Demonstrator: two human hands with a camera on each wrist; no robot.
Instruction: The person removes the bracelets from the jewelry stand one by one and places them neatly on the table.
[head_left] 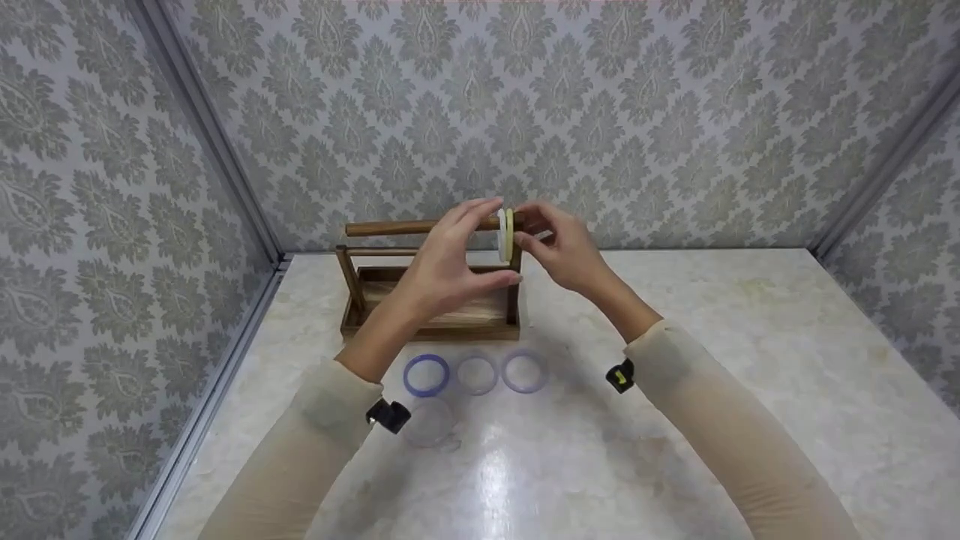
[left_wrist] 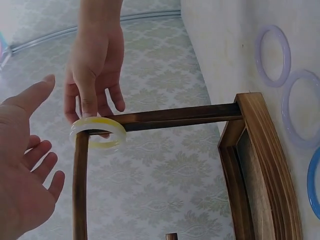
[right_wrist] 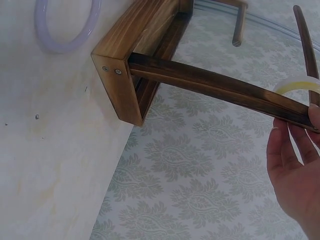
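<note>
A wooden bangle rack [head_left: 431,332] with a tray base stands at the back of the table. A white bangle [head_left: 502,236] and a yellow bangle [head_left: 510,238] hang side by side around the right end of its upper bar. My left hand [head_left: 442,266] is just left of them, fingers and thumb spread apart. The left wrist view shows it clear of the bangles and holding nothing. My right hand [head_left: 564,247] pinches the top of the rack's right post [right_wrist: 215,90] between thumb and fingers, close beside the bangles.
In front of the rack lie a blue bangle [head_left: 407,375], two pale purple bangles [head_left: 505,371] and a clear bangle [head_left: 453,424], partly behind the left wrist's black camera [head_left: 388,415]. A patterned wall [head_left: 675,127] rises behind the rack. A lower bar [head_left: 382,252] runs under the upper one.
</note>
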